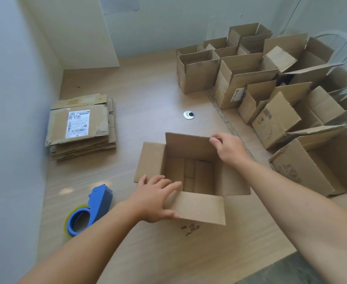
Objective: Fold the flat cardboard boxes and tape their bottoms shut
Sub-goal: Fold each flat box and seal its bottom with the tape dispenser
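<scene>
1. At mid-table, the left hand [154,199] lies with straight, spread fingers over the near-left corner of the open box [201,206], thumb along the near flap.
2. Across it, the right hand [229,148] pinches the far flap's right corner with curled fingers.
3. That box stands upright on the table [148,95], flaps splayed, bottom flaps closed inside; tape underneath can't be seen.
4. My read: it's ready to join the finished boxes [240,78] on the right. Hold opposite corners, lift level and don't twist, so the bottom seam holds.
5. Tape dispenser [90,210], blue, lies just left of the left forearm.
6. Writing: dark stamped marks on the box's near wall, unreadable. The stack of flat boxes [82,128] carries a white shipping label [77,124] with barcodes, print too small to read.
</scene>
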`<state>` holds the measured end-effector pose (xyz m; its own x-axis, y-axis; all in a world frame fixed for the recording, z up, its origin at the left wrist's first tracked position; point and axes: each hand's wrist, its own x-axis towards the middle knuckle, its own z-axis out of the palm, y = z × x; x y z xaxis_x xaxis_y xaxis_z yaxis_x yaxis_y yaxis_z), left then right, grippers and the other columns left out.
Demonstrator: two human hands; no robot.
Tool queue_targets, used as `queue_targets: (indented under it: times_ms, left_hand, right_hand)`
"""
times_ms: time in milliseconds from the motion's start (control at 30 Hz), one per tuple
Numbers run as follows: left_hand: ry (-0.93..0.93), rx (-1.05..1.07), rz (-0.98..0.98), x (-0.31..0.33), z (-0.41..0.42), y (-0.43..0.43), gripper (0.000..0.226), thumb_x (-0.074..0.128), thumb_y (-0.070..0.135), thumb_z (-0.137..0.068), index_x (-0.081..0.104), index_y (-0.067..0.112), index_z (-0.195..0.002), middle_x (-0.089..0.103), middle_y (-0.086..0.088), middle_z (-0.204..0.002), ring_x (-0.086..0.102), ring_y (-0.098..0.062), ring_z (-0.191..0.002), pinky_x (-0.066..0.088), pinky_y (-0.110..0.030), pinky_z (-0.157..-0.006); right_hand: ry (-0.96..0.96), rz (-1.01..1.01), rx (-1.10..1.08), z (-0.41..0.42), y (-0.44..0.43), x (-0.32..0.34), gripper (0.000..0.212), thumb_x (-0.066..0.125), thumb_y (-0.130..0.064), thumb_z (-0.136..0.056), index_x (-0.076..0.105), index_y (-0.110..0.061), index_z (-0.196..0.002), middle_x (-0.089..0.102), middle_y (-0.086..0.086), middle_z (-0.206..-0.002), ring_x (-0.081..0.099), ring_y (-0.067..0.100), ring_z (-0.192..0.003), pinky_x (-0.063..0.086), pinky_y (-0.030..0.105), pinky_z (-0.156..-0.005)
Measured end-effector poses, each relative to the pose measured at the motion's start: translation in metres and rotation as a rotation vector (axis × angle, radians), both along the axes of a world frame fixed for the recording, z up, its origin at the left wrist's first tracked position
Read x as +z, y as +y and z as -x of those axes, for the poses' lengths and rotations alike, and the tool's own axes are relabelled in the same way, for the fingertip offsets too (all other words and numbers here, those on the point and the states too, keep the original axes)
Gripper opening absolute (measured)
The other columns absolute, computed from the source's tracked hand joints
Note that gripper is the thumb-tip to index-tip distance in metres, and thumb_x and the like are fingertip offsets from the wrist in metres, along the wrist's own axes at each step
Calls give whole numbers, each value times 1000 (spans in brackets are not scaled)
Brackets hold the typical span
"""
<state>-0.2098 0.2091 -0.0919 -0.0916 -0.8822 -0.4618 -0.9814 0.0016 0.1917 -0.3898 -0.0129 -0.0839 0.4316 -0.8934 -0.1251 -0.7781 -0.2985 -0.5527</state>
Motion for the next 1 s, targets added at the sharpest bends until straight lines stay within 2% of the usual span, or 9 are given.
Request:
queue_targets:
  times_ms: [67,167,300,433,600,733,833,933,1000]
  left_hand:
    - [-101,-36,-2,-9,4,-3,80,52,71,-84,22,36,-149,36,5,-149,20,-21,-145,11,-63,-114]
    - [-154,-22,144,-25,15,-3,62,66,62,-77,47,28,-126,52,3,-122,44,-23,-124,22,-66,-106]
    - [-196,32,309,-44,17,0,63,86,58,-47,59,25,-95,60,7,-88,63,-21,-90,43,-66,-87]
    - [-197,87,383,-54,20,-1,55,87,51,-52,59,25,-91,59,7,-85,61,-21,-87,41,-66,-90]
    - [-207,124,460,-61,22,-8,55,89,48,-50,58,24,-89,57,7,-83,60,-20,-86,40,-67,-91]
    - [-187,165,501,-57,22,-17,65,82,58,-55,60,25,-107,61,7,-96,59,-20,-99,34,-67,-96]
    - [-159,168,565,-48,18,-21,67,71,63,-65,58,25,-118,59,5,-110,54,-22,-112,35,-66,-98]
    - [-134,157,653,-36,7,-20,57,53,61,-77,59,22,-119,59,3,-113,51,-24,-114,38,-60,-99]
    - [-132,146,685,-28,-3,-18,54,47,59,-81,61,22,-117,61,2,-113,54,-25,-112,35,-55,-101]
  right_hand:
    - [-50,-11,-146,-9,-7,0,29,53,-45,-97,59,-25,-117,61,5,-123,55,29,-115,46,42,-94]
    - [-104,-57,-320,-22,-14,-8,34,58,-41,-95,52,-25,-124,50,9,-128,52,31,-116,41,40,-92]
    - [92,59,-244,-25,-18,-29,26,52,-35,-99,60,-27,-122,43,6,-132,42,31,-122,38,40,-97]
    - [330,-23,-43,-27,-23,-41,33,40,-39,-102,69,-24,-106,57,9,-123,46,32,-120,38,42,-96]
    - [342,-130,96,-19,-35,-31,40,36,-51,-101,64,-22,-99,62,11,-121,52,33,-116,44,47,-100]
    - [154,91,187,-17,-17,-9,42,45,-44,-101,55,-23,-137,44,2,-147,33,25,-140,30,43,-115]
    - [-61,41,264,-2,20,-1,43,53,-37,-100,55,-19,-139,50,1,-142,41,20,-135,33,33,-112]
    - [69,-65,416,17,57,-9,59,50,-56,-95,46,-25,-146,47,-3,-144,40,15,-135,32,33,-114]
    - [230,-85,507,20,74,-12,86,31,-80,-82,30,-31,-154,37,-7,-152,28,13,-142,23,35,-119]
